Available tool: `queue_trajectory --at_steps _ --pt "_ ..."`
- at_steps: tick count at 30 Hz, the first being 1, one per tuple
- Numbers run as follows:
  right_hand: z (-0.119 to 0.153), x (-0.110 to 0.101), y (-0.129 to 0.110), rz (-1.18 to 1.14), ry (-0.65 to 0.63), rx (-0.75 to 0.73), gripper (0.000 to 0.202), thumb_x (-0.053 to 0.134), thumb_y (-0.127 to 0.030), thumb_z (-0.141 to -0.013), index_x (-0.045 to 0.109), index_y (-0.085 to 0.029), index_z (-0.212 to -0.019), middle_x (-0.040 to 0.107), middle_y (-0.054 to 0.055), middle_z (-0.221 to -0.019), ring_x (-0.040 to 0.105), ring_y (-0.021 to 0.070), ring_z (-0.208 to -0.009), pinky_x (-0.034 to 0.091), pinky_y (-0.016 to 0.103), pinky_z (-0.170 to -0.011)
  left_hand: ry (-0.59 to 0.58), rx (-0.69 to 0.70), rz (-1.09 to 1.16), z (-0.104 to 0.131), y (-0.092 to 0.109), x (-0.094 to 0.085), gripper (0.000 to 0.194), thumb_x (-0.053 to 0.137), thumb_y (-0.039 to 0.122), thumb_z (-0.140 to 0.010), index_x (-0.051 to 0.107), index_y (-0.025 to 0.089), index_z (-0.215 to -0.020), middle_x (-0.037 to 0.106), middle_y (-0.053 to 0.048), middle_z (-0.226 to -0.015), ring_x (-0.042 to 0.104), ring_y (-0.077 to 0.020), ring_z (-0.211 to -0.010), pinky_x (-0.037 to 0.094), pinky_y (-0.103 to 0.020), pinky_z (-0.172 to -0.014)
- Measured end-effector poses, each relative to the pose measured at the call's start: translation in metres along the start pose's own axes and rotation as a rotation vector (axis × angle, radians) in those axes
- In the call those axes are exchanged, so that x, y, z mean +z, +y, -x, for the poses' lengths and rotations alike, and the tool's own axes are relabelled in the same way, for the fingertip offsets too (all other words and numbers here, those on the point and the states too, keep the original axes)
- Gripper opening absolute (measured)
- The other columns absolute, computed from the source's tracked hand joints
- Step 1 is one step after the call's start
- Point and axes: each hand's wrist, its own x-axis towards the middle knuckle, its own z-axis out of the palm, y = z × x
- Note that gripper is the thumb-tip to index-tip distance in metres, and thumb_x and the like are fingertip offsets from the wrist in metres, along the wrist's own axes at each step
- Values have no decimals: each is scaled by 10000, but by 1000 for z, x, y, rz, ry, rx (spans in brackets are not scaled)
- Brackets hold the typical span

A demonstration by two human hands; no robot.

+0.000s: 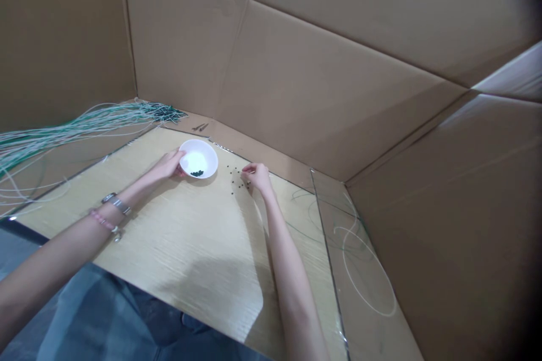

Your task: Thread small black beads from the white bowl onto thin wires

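Item, one white bowl (209,153), above the far part of the pale board (190,220); left hand (170,164) grasping it by its left rim; whether the base touches the board, I cannot tell from my remote seat; I judge it light, stiff and smooth, perhaps slippery, best taken at the rim, thumb against fingers; round, hence no long axis; mouth upward, seemingly tipped a little toward the wearer.

Item, dark pieces (197,173) in the bowl, heaped at its near side.

Item, loose dark pieces (232,182), scattered right of the bowl; tiny, I judge them light, hard and apt to roll, best pinched one by one between fingertips; too small for me to read any axis or direction.

Item, right hand (257,176), at the scatter, thumb and fingers drawn together; whether a piece is between them, I cannot tell.
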Motion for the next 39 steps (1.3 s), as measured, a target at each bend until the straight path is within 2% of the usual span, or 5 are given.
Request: queue_trajectory --at_steps 8,13,20,29,39 --pt "7 -9 -8 24 19 -8 276 551 -333 -904 572 -161 -1119 601 71 -1128 611 179 -952 527 380 -818 -14 -8 -74 3 3 3 340 456 410 -939 551 116 -1082 595 -17 -785 553 -86 -571 488 -227 -521" --pt "14 -13 -43 23 16 -128 276 540 -333 -911 568 -155 -1120 601 72 -1123 610 181 -962 525 389 -828 -96 32 -115 15 7 13 353 437 429 -941 568 110 -1019 586 -1 -711 540 -83 -526 469 -223 -499" --pt "39 18 -96 99 -247 -301 254 558 -332 -902 587 -146 -1073 623 58 -1054 623 162 -895 537 361 -785 -228 169 -197 42 18 25 333 447 403 -883 604 108 -883 606 -21 -631 550 -130 -499 423 -229 -477" --pt "47 43 -98 229 -297 -276 267 556 -332 -902 577 -157 -1102 607 67 -1104 613 179 -947 528 379 -815 -262 230 -253 48 20 30 338 482 432 -805 613 126 -860 636 -49 -666 571 -173 -581 423 -236 -504" --pt "41 50 -89 62 -243 -291 270 560 -332 -900 577 -145 -1093 614 63 -1075 618 170 -912 535 366 -785 -234 188 -251 46 18 31 324 434 409 -862 584 123 -834 588 -11 -592 541 -136 -491 406 -229 -466"
